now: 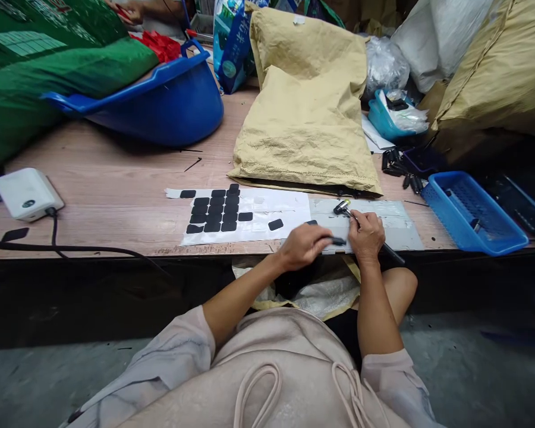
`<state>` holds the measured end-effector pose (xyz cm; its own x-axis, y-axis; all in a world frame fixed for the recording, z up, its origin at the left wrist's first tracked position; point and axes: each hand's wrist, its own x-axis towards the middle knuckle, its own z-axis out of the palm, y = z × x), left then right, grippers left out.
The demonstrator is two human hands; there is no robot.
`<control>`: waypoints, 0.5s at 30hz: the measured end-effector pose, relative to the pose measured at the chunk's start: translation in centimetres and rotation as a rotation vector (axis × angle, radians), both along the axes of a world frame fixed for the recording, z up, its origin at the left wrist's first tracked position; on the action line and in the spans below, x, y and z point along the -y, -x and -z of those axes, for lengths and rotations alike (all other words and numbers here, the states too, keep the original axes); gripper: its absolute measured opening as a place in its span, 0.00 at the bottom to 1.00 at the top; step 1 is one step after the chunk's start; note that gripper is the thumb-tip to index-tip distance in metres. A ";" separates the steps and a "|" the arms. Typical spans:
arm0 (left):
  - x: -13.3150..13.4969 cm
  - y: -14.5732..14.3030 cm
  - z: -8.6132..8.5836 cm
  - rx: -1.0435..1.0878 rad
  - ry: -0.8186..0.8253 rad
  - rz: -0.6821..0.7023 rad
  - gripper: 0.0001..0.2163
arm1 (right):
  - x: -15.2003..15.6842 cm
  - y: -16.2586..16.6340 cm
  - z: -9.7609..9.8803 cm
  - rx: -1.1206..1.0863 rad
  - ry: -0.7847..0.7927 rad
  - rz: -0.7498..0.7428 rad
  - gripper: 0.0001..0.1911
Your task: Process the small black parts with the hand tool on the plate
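Observation:
My left hand point(304, 245) is closed in a pinch on a small black piece point(337, 241) at the table's front edge. Touching that piece from the right, my right hand point(366, 234) is wrapped round a small hammer point(341, 207), whose black handle sticks out past the wrist. Both hands rest over a grey sheet point(396, 223). Left of them lies a white backing sheet point(267, 214) with several black rounded pads point(214, 211) in rows, and one loose pad point(275, 224).
A tan sack point(307, 119) lies behind the sheets. A blue basin point(169, 104) and green bag point(35, 65) sit at back left, a blue basket point(472, 214) at right, a white box with cable point(27, 193) at left. Another person's hand point(129, 10) shows at top.

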<state>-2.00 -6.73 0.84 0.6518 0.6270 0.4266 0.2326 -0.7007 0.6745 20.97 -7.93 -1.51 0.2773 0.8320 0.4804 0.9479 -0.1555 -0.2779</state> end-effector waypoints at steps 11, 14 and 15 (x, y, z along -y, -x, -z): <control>6.0 1.3 7.1 -0.857 0.436 -0.097 0.13 | 0.1 0.5 -0.5 -0.012 0.032 0.022 0.15; 5.8 1.4 5.9 -0.972 0.444 -0.113 0.14 | 0.1 0.6 -0.5 -0.020 0.031 0.023 0.15; 5.9 1.5 5.1 -0.993 0.443 -0.073 0.13 | 0.1 0.6 -0.5 -0.021 0.033 0.021 0.15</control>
